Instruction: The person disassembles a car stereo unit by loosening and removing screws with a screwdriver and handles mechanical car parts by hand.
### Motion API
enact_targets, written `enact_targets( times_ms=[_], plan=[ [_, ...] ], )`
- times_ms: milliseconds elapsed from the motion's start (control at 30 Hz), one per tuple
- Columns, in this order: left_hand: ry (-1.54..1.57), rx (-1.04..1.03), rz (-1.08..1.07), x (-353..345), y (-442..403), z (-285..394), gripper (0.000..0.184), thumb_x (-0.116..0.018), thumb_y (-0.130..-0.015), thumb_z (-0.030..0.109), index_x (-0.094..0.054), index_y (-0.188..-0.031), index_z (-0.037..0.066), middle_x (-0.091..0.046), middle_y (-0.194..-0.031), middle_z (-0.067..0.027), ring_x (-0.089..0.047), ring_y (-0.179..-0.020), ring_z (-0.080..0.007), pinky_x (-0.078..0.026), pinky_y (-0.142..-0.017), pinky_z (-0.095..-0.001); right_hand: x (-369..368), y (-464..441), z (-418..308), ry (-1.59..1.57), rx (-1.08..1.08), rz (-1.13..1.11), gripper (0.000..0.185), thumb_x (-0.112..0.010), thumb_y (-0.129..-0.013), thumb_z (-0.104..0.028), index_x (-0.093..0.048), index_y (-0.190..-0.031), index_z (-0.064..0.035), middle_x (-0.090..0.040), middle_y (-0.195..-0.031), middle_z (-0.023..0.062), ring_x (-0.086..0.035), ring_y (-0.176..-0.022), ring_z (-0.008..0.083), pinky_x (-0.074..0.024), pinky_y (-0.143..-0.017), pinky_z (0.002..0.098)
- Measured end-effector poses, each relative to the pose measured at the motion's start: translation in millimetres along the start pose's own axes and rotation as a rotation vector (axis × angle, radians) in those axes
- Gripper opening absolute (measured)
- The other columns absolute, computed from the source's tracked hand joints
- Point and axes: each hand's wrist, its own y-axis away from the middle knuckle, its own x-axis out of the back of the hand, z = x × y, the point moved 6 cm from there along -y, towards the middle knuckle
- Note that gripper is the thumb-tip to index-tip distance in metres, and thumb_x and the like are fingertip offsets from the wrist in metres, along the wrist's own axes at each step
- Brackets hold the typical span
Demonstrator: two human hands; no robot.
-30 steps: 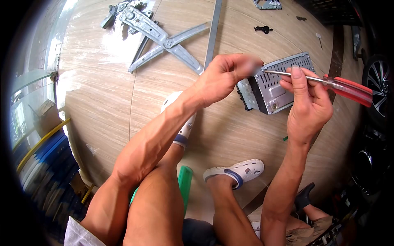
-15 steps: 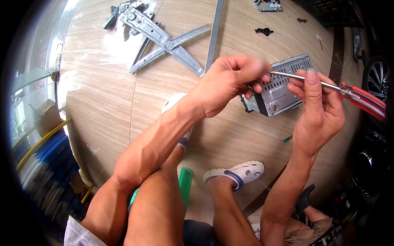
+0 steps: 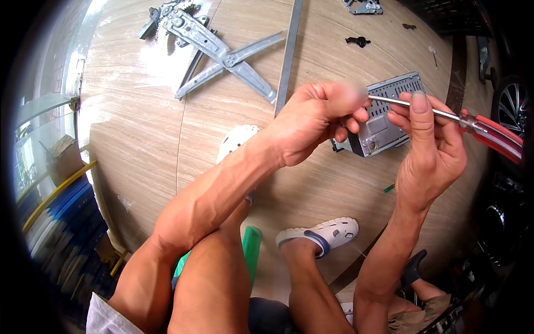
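My right hand [image 3: 428, 139] is closed round the metal shaft of a screwdriver [image 3: 489, 133] with a red, clear-sided handle. The shaft points left, and its tip meets the fingertips of my left hand [image 3: 328, 114]. Those fingers are pinched together; a blur covers the fingertips, so what they hold cannot be made out. Below and behind both hands, a perforated metal box [image 3: 384, 125] rests on the floor, partly covered by my left fingers.
A scissor-shaped metal mechanism [image 3: 225, 60] lies at the upper left beside a long metal strip [image 3: 288, 55]. Black part [image 3: 357, 42] and metal bracket [image 3: 364, 6] lie farther back. Wheel [image 3: 510, 108] stands at right. Another person's leg [image 3: 427, 290] shows at lower right.
Both hands have shifted slightly right and down from over the metal box, the screwdriver moving with my right hand. My left fingers now cover more of the box's left side.
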Motion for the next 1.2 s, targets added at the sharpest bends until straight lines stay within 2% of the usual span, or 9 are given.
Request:
enact_targets(
  times_ms=[100,200,600,800,967,1200],
  plan=[
    [-0.001,0.015,0.004,-1,0,-3,0.023,-0.059,-0.108,0.026,-0.069,-0.109,0.005,-0.072,-0.091,-0.0008,-0.063,-0.077,-0.0092,-0.049,-0.065,-0.0236,-1,1,-1,0.001,0.007,-0.007,0.02,-0.075,-0.097,-0.009,-0.072,-0.107,0.009,-0.075,-0.09,0.0136,-0.073,-0.077,0.0166,-0.0627,-0.072,0.0269],
    [0.002,0.022,0.015,-2,1,-3,0.023,-0.059,-0.108,0.026,-0.069,-0.109,0.006,-0.071,-0.091,0.0003,-0.062,-0.078,-0.0085,-0.049,-0.066,-0.0236,0,1,-2,0.044,0.022,-0.042,0.019,-0.071,-0.099,-0.009,-0.071,-0.106,0.0092,-0.075,-0.098,0.0191,-0.075,-0.082,0.0211,-0.066,-0.073,0.0303],
    [-0.062,-0.023,0.027,-4,0,-1,0.023,-0.057,-0.109,0.027,-0.069,-0.107,0.007,-0.071,-0.091,0.0011,-0.061,-0.078,-0.0071,-0.048,-0.066,-0.0233,1,1,-3,0.056,0.048,-0.029,0.018,-0.072,-0.099,-0.008,-0.071,-0.105,0.0092,-0.075,-0.097,0.0187,-0.075,-0.081,0.0202,-0.0656,-0.072,0.0294],
    [-0.103,-0.068,0.092,-4,2,-1,0.022,-0.059,-0.109,0.026,-0.068,-0.107,0.007,-0.071,-0.092,0.0005,-0.06,-0.077,-0.0061,-0.047,-0.067,-0.0221,-1,7,-1,0.106,0.009,0.069,0.018,-0.073,-0.098,-0.007,-0.07,-0.104,0.0095,-0.074,-0.095,0.0173,-0.075,-0.08,0.0198,-0.0655,-0.07,0.029],
    [-0.12,-0.094,0.13,2,3,-4,0.02,-0.06,-0.108,0.025,-0.068,-0.105,0.008,-0.072,-0.092,-0.0002,-0.059,-0.076,-0.0061,-0.047,-0.067,-0.0218,-9,11,4,0.091,0.072,0.019,0.016,-0.073,-0.097,-0.006,-0.07,-0.103,0.0092,-0.074,-0.094,0.0164,-0.074,-0.079,0.0186,-0.0652,-0.069,0.0282],
    [-0.539,-0.247,0.145,-1,-7,15,0.026,-0.066,-0.105,0.027,-0.076,-0.108,0.003,-0.072,-0.089,-0.0009,-0.056,-0.076,-0.0045,-0.046,-0.066,-0.0224,-3,2,6,0.127,0.03,0.021,0.016,-0.073,-0.098,-0.007,-0.07,-0.101,0.0087,-0.075,-0.095,0.0152,-0.074,-0.079,0.0169,-0.0653,-0.072,0.0286]
  ],
)
